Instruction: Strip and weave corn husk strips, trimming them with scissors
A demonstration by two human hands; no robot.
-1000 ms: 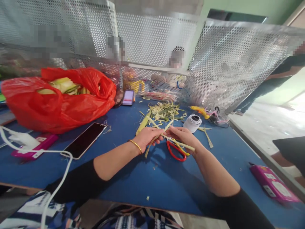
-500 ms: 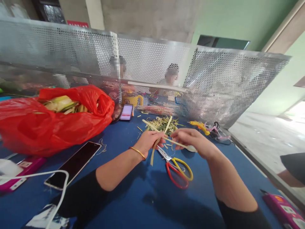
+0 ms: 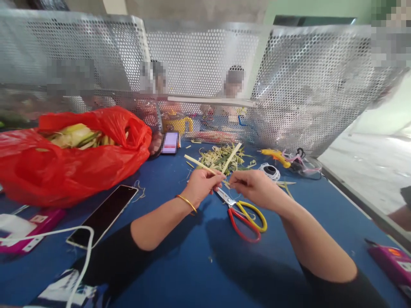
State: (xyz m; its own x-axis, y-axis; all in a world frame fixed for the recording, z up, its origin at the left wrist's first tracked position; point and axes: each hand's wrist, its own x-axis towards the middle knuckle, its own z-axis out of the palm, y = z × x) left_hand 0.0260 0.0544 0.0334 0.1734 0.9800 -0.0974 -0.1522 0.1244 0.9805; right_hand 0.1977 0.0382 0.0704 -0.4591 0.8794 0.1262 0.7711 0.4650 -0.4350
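My left hand (image 3: 205,184), with a gold bangle at the wrist, pinches crossed pale plant strips. One pale strip (image 3: 198,163) points away to the left, another (image 3: 231,157) up to the right. Close beside it, my right hand (image 3: 248,184) is closed with fingertips pressed together near the strips' crossing; what it grips is hidden. Under the hands lie scissors (image 3: 245,220) with one red and one yellow handle, blades toward my left fingers. Behind the hands spreads a heap of shredded plant scraps (image 3: 221,158).
A red plastic bag (image 3: 128,158) of plant husks fills the left, near a dark phone (image 3: 104,214) and white cable (image 3: 86,256). A white spool (image 3: 269,171), yellow glue gun (image 3: 276,157) and goggles (image 3: 306,167) lie right. A perforated metal screen (image 3: 205,55) stands behind; people sit beyond it.
My view has tilted down slightly. My right hand has turned, its fingers closing together near my left fingertips. The strip end hanging below my left hand no longer shows. The white spool has come into view.
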